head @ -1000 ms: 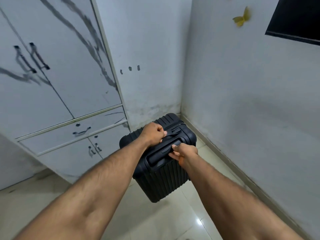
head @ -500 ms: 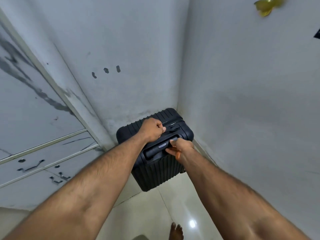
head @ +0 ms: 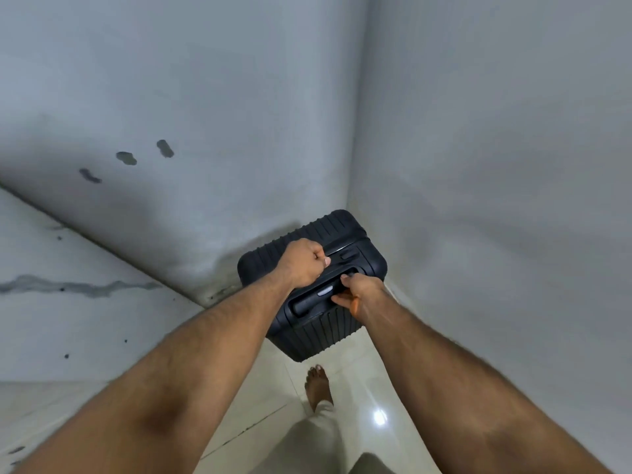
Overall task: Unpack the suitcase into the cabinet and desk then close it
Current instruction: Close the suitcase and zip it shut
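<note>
A bare grey corner of the room in front of me.

Two plain grey walls meet here: the back wall [head: 212, 97] carries three dark marks [head: 126, 158] in a slanting row and scuffed, stained paint low down near the corner, and the side wall [head: 496, 165] runs off to my right. At my left stands a white panel with grey marble-like streaks [head: 68, 302]. Under me lies a glossy pale tiled floor [head: 260, 398], with a bright spot of reflected light [head: 379, 418].
</note>
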